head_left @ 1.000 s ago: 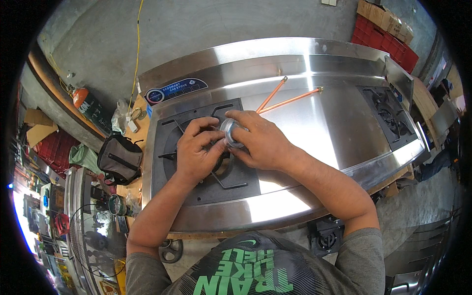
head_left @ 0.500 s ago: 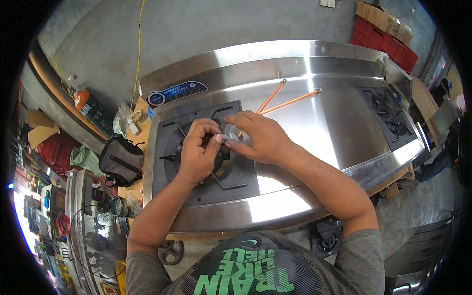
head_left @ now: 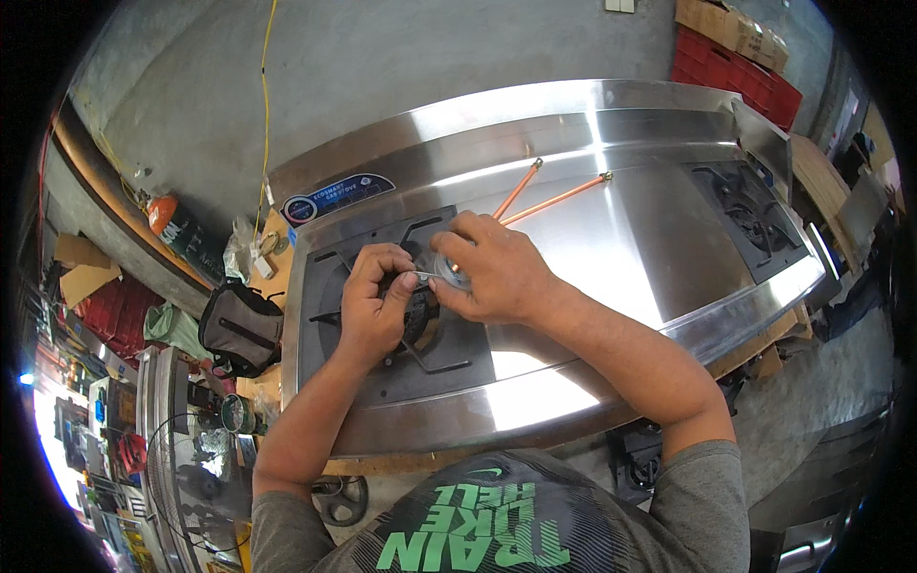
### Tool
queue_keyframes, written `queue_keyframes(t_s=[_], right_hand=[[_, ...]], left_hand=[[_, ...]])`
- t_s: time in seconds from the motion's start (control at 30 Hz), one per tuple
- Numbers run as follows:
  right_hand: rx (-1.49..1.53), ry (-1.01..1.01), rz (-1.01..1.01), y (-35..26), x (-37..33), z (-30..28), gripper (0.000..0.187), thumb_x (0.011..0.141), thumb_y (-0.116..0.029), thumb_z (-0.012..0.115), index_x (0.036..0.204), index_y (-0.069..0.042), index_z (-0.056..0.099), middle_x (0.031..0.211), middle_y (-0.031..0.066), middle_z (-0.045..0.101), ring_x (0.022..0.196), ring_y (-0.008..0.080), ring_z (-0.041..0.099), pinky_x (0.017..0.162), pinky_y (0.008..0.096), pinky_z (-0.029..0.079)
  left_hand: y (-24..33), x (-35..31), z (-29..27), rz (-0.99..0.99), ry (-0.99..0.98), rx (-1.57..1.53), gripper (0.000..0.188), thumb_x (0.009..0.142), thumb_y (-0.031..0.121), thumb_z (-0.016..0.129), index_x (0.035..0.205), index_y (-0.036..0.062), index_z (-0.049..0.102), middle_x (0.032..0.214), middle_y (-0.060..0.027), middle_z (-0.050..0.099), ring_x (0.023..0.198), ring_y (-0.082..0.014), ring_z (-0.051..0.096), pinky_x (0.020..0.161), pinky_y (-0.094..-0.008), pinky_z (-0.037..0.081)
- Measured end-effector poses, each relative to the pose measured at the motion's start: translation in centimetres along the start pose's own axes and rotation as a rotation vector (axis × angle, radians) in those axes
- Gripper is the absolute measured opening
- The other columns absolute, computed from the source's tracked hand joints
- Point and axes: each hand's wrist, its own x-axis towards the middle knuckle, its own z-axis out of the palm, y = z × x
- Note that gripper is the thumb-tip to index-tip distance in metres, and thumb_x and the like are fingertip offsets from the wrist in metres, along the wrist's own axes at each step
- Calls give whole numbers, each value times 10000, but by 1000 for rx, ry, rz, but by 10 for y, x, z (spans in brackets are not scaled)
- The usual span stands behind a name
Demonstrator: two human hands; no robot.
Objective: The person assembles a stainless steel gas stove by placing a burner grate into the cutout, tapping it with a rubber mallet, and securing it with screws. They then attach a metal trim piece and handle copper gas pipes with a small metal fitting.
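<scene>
Over the left burner of a steel gas stove, my two hands meet. My right hand is closed round a small translucent ring-shaped roll of tape, mostly hidden by its fingers. A thin pale strip runs from the roll to my left hand, which pinches its end between thumb and forefinger. Beyond my right hand, two copper tubes with brass fittings at their far ends lean together in a V. Their near ends are hidden behind that hand, and a small orange bit shows beside the roll.
The stove's steel top stretches right to a second burner. A grey-black bag sits beside the stove's left edge, with a gas cylinder farther left. Behind the right end stands a red crate under cardboard.
My hands have drawn slightly apart, and a thin strip now shows stretched between them. The roll has turned in my right hand and more of it is covered. The whole view has shifted slightly.
</scene>
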Motion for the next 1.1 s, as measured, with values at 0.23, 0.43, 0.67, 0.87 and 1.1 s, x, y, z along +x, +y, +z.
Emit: queue_keyframes(t_s=[0.23,0.43,0.67,0.87,1.1], right_hand=[[13,38,-57,-1,-2,4,318,866,-315,720,1102,-112,654,1096,101,583,984,267,627,735,384,567],[39,78,-90,-1,-2,4,211,903,-256,682,1051,-107,672,1135,110,587,1007,285,626,779,402,566],[173,311,55,27,9,-8,179,895,-234,658,1005,-93,664,1041,126,621,962,369,623,814,465,529],[155,291,123,37,7,-11,153,906,-233,636,969,-95,644,966,110,610,924,357,626,774,461,518],[128,269,129,43,6,-10,166,917,-245,626,977,-90,636,962,112,596,921,331,631,760,447,518]], left_hand=[[2,-1,-1,11,24,5,179,946,185,690,974,18,628,1046,-108,602,963,-198,584,873,-314,468],[-4,-2,-1,-30,7,-43,193,948,191,688,1004,16,627,1044,-104,608,953,-194,591,857,-313,479],[-12,3,6,-155,-284,301,363,887,239,709,1165,22,625,1106,-149,657,985,-281,666,860,-377,518],[-9,30,37,-210,-521,745,471,862,327,693,1232,51,602,953,-170,697,907,-366,687,836,-419,533],[6,50,-6,-77,-92,466,289,859,272,736,1069,77,698,872,-158,703,798,-268,701,720,-383,538]])
